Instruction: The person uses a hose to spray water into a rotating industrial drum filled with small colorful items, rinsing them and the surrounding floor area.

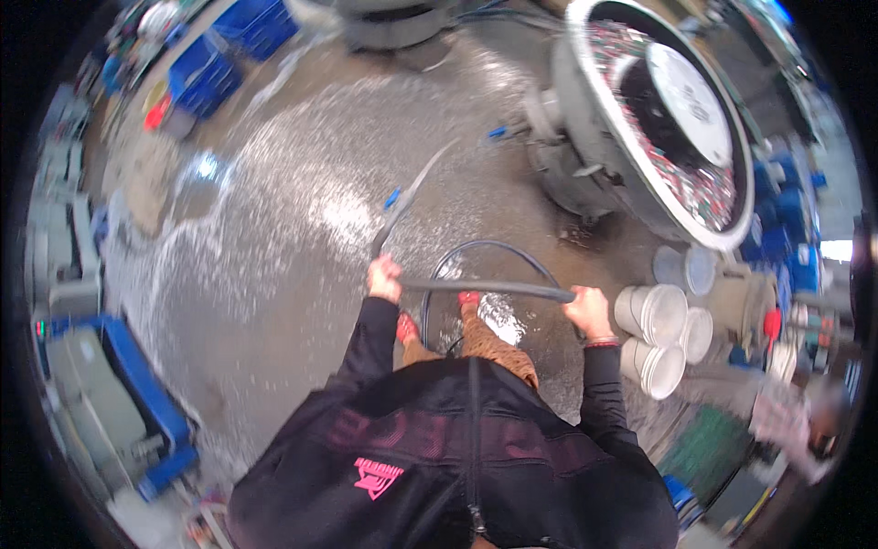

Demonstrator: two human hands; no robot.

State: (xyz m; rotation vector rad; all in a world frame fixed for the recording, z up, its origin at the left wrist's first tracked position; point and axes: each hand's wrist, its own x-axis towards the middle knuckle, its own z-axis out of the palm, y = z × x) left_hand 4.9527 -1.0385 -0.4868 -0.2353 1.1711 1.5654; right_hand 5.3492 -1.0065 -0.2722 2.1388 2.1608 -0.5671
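Note:
A dark hose (485, 286) stretches between my two hands in front of my body. My left hand (384, 278) is wrapped round it near its front end, and water shoots from there forward over the wet floor (274, 284). Further back along the same hose, my right hand (588, 311) grips it, knuckles up, with a reddish band at the wrist. Below, a loop of the hose (498, 244) curves across the floor near my feet. Two small blue pieces lie on the floor: one blue piece (391, 198) beside the water jet, another blue piece (497, 133) farther off.
A large round tub machine (572, 101) filled with small coloured bits stands at the front right. White buckets (651, 311) are grouped beside my right hand. Blue crates (206, 78) sit at the far left. A grey-green machine with a blue frame (146, 384) stands at the near left.

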